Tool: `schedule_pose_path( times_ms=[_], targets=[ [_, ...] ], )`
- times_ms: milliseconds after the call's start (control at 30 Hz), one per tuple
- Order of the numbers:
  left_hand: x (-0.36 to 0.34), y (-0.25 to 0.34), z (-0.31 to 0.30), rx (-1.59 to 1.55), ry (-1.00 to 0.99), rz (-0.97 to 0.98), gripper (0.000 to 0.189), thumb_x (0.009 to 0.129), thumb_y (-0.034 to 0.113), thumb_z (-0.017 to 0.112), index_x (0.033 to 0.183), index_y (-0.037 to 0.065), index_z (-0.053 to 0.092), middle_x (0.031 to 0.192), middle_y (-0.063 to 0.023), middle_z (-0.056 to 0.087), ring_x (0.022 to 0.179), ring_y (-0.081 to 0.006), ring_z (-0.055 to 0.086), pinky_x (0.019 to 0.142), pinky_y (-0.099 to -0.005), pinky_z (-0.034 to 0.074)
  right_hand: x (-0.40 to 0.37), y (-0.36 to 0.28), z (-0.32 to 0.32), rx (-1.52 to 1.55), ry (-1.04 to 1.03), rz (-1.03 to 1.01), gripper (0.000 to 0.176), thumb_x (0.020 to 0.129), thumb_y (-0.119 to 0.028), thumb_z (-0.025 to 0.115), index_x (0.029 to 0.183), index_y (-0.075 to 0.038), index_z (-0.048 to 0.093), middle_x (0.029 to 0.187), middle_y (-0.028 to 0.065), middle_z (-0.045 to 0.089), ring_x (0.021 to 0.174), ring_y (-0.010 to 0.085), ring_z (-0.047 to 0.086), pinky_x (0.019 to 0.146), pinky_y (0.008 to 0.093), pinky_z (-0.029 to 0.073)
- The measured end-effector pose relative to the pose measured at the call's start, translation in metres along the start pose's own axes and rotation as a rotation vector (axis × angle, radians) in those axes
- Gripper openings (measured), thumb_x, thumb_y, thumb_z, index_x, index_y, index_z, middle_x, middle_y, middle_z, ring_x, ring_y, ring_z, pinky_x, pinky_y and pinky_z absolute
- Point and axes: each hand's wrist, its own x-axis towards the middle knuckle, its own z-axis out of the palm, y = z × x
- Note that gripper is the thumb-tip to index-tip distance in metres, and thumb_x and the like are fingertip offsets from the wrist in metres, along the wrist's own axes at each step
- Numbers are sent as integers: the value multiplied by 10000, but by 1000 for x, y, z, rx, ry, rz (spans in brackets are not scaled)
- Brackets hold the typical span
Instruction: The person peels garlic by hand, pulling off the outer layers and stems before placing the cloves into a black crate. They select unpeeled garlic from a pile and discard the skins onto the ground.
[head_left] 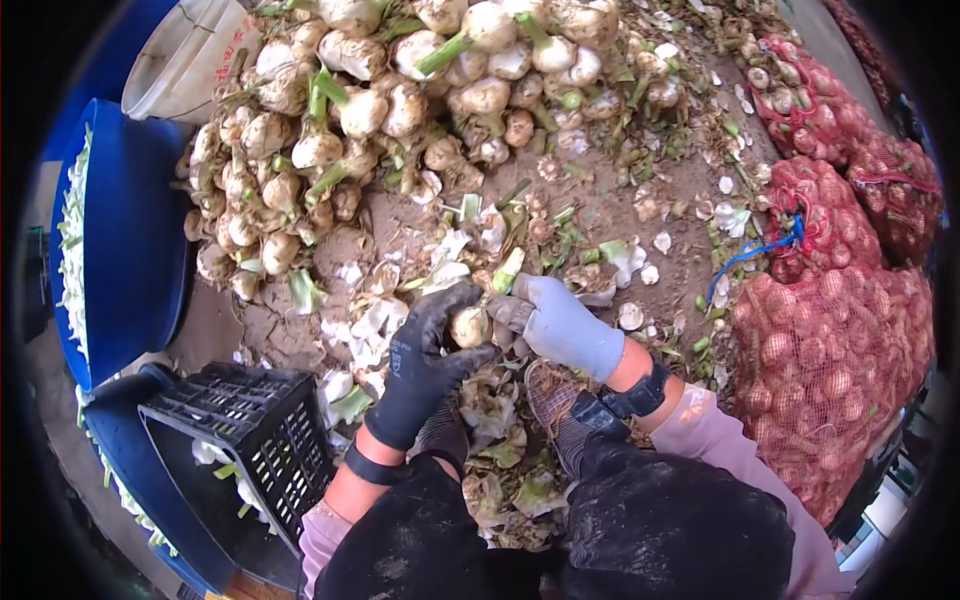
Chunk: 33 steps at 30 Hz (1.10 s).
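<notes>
Black trousers (680, 515), dusty, fill the near edge & hide the ground under them. Striped shoes (552, 408) poke out just past, L one mostly covered by arm & leg; leafy scraps (508, 440) lie btwn. Ahead, L hand (425, 345), black glove, fingers wrapped round a pale bulb (468, 327), thumb on the near side; bulb's off the ground, only its front showing. Garlic or onion, can't tell. R hand (550, 318), pale glove w/ dark tips, is up against bulb's R side, fingers bent; can't tell if they grip it or a tool, undersides hidden. Green stalk piece (508, 270) just beyond those fingers.

L side: black plastic crate (240, 435), tipped, inside partly shadowed; blue tubs (135, 240) w/ white-green pieces, cut by the dark lens rim. R side: red mesh sacks (830, 370) full of bulbs, stacked tight, far ones blurry, w/ blue tie (755, 255).

Open room: brown ground (600, 215) ahead & R of the hands, litter-strewn, bounded by sacks R & bulb heap (400, 100) far side, its top edge cut off. White bucket (185, 60) behind heap's L end, lettering partly legible.
</notes>
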Motion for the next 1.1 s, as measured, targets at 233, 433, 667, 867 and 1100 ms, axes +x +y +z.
schedule_pose_path(
  times_ms=[233, 433, 667, 867, 1100],
  targets=[
    [-3, 12, -3, -611, 17, -245, 650, 722, 7, 767, 1298, -7, 467, 1280, -105, 529, 1142, -194, 537, 955, -323, 460, -11, -2, 7, 199, -11, 18, 213, 970, -172, 466, 953, -10, 602, 676, 15, 592, 500, 74, 527, 477, 226, 448],
    [-8, 7, -5, -603, -96, -301, 583, 815, 110, 710, 1326, 4, 450, 1333, -100, 489, 1207, -185, 482, 953, -336, 461, -8, -13, 2, 37, -77, 25, 229, 976, -183, 465, 930, -15, 613, 655, 8, 576, 521, 61, 505, 490, 226, 420],
    [-8, 4, -7, -691, -60, -283, 521, 905, 226, 619, 1343, 17, 429, 1150, -102, 595, 844, -171, 636, 681, -315, 554, -8, -3, 14, 217, 25, 57, 258, 973, -192, 473, 849, -28, 628, 638, 8, 581, 531, 67, 497, 487, 228, 402],
    [-5, -8, 4, -1338, -34, -521, 541, 967, 409, 456, 1394, 88, 373, 1171, -104, 595, 873, -216, 648, 659, -307, 542, 2, 26, 21, -619, 467, -544, 190, 948, -174, 529, 930, -1, 606, 702, 17, 633, 605, 166, 599, 545, 330, 466],
    [-8, -12, -4, -488, -78, -250, 743, 773, 132, 752, 1403, 50, 367, 1373, -93, 445, 1153, -193, 521, 881, -329, 511, 2, 13, 6, 244, -17, -32, 282, 961, -283, 516, 881, -16, 556, 674, 36, 593, 500, 97, 544, 478, 228, 437]
  ],
)
